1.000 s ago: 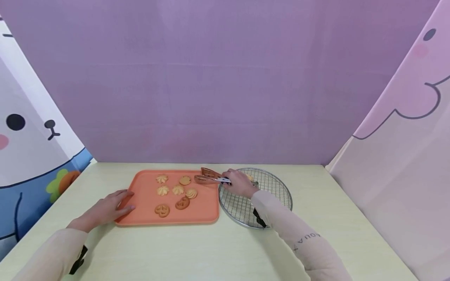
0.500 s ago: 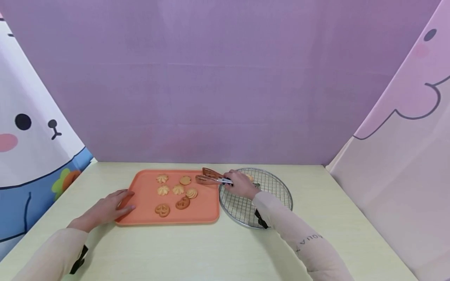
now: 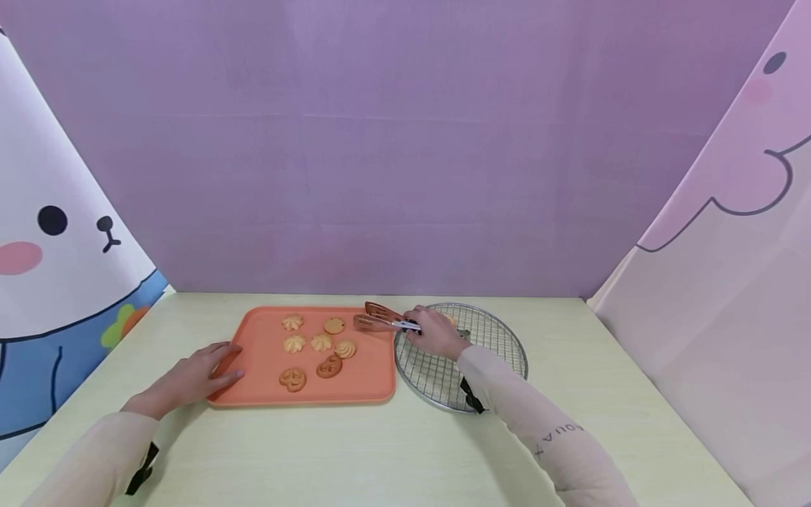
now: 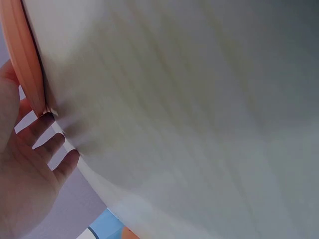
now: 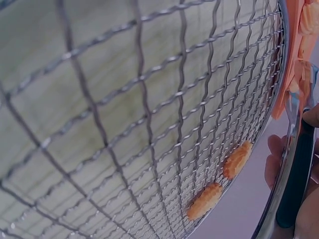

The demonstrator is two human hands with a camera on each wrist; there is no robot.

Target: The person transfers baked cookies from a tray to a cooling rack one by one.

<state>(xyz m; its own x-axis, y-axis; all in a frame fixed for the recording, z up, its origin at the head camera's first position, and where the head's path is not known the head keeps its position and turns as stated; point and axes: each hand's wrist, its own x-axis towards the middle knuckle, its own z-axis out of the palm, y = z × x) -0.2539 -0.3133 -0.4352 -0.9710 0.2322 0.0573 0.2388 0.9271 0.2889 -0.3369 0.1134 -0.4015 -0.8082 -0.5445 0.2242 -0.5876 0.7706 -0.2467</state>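
Observation:
My left hand (image 3: 193, 374) rests at the left edge of an orange tray (image 3: 253, 366), thumb and index finger over its rim. In the left wrist view, the other fingertips (image 4: 59, 139) meet the tabletop beside the tray (image 4: 25, 55). My right hand (image 3: 434, 332) grips tongs (image 3: 375, 323) above a round wire rack (image 3: 431, 377). The tongs' slotted brown heads reach over the tray's back right corner, apart, with nothing seen between them. On the tray lie several piped cookies (image 3: 321, 342), a round cookie (image 3: 334, 325) and two pretzel-shaped cookies (image 3: 293, 379).
Two cookies (image 5: 204, 201) lie near the rack's rim in the right wrist view; my right hand partly hides that spot in the head view. The pale table (image 3: 317, 451) ends at a purple curtain (image 3: 380, 176). Printed cloths (image 3: 70, 296) hang at both sides.
The tongs and my right hand have shifted very slightly right. My left hand and the cookies stay put. The printed cloth on the left has swayed.

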